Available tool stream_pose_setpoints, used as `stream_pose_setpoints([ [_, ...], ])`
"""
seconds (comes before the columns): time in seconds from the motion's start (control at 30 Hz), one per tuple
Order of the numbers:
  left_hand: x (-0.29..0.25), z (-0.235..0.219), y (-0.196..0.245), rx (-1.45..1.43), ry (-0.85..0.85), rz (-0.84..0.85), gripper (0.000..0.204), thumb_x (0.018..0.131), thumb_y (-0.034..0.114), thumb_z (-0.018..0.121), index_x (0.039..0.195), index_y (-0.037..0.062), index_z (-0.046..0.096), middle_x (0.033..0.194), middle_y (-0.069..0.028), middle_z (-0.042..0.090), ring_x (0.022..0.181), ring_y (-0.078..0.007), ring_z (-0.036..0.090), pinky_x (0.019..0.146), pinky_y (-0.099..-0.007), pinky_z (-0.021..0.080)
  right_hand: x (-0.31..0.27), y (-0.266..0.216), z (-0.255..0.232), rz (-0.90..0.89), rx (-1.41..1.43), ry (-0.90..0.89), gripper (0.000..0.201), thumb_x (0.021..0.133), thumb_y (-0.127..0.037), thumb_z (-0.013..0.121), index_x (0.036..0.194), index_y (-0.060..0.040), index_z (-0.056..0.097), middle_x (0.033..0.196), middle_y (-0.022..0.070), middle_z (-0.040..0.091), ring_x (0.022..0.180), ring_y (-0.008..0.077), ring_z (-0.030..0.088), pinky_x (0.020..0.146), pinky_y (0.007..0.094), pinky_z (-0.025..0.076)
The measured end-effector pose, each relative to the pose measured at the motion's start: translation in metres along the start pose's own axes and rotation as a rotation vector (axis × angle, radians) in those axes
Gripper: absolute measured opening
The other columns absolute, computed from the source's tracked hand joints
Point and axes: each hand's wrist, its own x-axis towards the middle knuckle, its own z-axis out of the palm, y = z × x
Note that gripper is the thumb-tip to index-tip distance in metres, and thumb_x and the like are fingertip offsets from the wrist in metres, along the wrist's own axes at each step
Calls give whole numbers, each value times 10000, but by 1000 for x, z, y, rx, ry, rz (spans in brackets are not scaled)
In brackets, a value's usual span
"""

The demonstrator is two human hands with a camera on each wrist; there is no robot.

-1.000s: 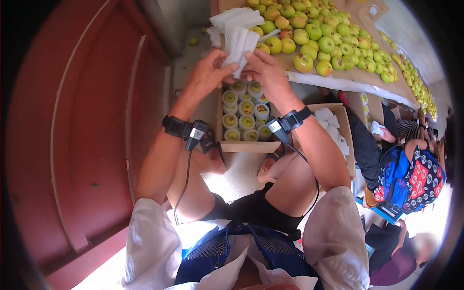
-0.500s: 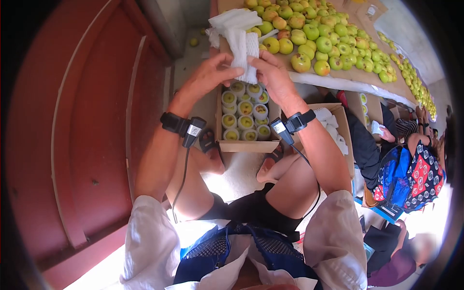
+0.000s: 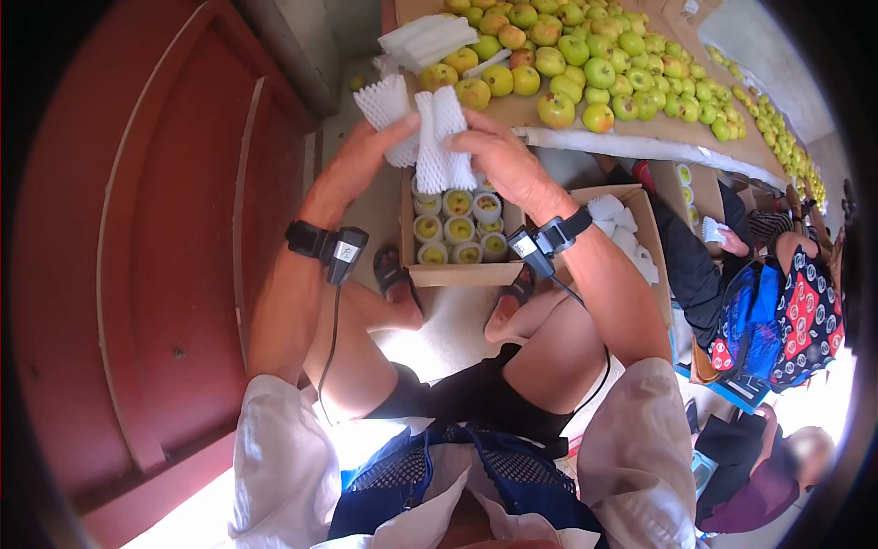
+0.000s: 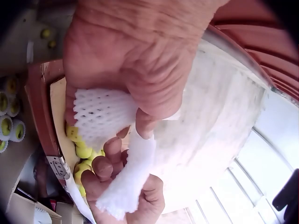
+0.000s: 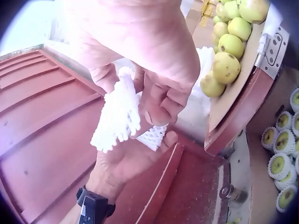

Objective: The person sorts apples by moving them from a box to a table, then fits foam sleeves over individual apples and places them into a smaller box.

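In the head view my left hand (image 3: 361, 160) holds a white foam fruit net (image 4: 100, 112), its open mesh end fanning out past the fingers. The thumb of that hand lies along a narrower foam net (image 4: 133, 172) in the left wrist view. My right hand (image 3: 512, 165) pinches white foam nets (image 3: 444, 137) that hang lengthwise between the two hands. Below the hands stands a cardboard box (image 3: 466, 274) of green apples (image 3: 457, 203), each in a foam net. The nets hide the box's far part.
Loose green apples (image 3: 599, 73) cover a cardboard-lined table beyond my hands. A stack of flat foam nets (image 3: 427, 41) lies at its near left corner. Another box (image 3: 654, 229) with white nets stands at right. A red door (image 3: 174, 229) rises at left; another person's hand (image 3: 732, 242) shows at right.
The foam nets were bunched together between both hands. Now they are spread apart, one in the left hand and others by the right. The left hand has moved slightly left.
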Motion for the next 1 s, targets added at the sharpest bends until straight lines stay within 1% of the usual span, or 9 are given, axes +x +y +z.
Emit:
stream_pose_setpoints([
  [0.17, 3, -35, 6, -153, 123, 92, 245, 960, 128, 680, 1161, 7, 610, 977, -87, 693, 982, -246, 720, 877, -393, 585, 6, -10, -19, -142, 186, 108, 445, 921, -55, 521, 1351, 61, 528, 1157, 242, 706, 985, 304, 727, 902, 422, 597],
  [0.37, -24, -105, 5, -88, 347, -83, 348, 1010, 381, 681, 1085, 54, 588, 782, 5, 534, 626, -111, 524, 575, -277, 443, 2, -9, -77, -176, 163, 307, 389, 969, -125, 607, 1324, 33, 599, 1099, 87, 712, 961, 208, 706, 887, 362, 568],
  [0.47, -32, -115, 4, 21, 457, -190, 518, 1023, 584, 574, 1083, 70, 581, 721, 17, 472, 523, -72, 409, 464, -245, 316, -7, -20, -93, -121, 83, 357, 343, 970, -167, 638, 1245, 38, 630, 1057, 143, 724, 912, 242, 713, 824, 375, 565],
  [0.57, -37, -116, 4, -5, 403, -185, 610, 1023, 663, 491, 1099, 65, 579, 693, 21, 458, 505, -69, 398, 450, -245, 313, -18, -29, -94, -163, 56, 398, 207, 1044, -227, 626, 1123, -40, 666, 711, 13, 633, 513, 113, 540, 429, 262, 404],
  [0.6, -37, -116, 2, -9, 377, -158, 610, 1020, 661, 502, 1091, 62, 588, 695, 23, 481, 505, -67, 409, 451, -242, 313, -18, -29, -87, -177, 64, 530, 187, 1047, -214, 619, 1082, -40, 678, 678, -6, 589, 484, 84, 492, 405, 234, 353],
  [0.73, -23, -107, -4, -57, 220, -181, 504, 1050, 569, 524, 1097, 74, 608, 733, 24, 521, 524, -55, 430, 461, -229, 324, -10, -23, -84, -279, -17, 589, 219, 1043, -206, 612, 1096, -17, 707, 804, -12, 652, 628, 94, 561, 530, 264, 428],
  [0.87, -17, -25, 21, 234, 147, -246, 409, 1070, 477, 525, 1119, 81, 613, 776, 28, 535, 559, -40, 451, 481, -224, 356, -28, -69, -34, -459, -318, 672, 251, 1044, -200, 574, 1147, -4, 691, 835, 52, 692, 754, 138, 619, 670, 312, 499],
  [0.9, -15, -6, 27, 283, 120, -250, 395, 1073, 461, 520, 1121, 81, 616, 779, 29, 536, 562, -44, 457, 485, -225, 361, -30, -80, -25, -420, -355, 628, 279, 944, -107, 556, 1138, 63, 660, 1034, 242, 730, 943, 325, 747, 812, 381, 598],
  [1.0, -5, 10, 23, 267, 26, -321, 364, 1077, 420, 505, 1126, 79, 620, 792, 26, 552, 575, -60, 489, 500, -226, 382, -30, -91, 20, -545, -532, 575, 238, 965, -168, 602, 1027, 59, 637, 892, 275, 681, 869, 401, 708, 758, 467, 559],
])
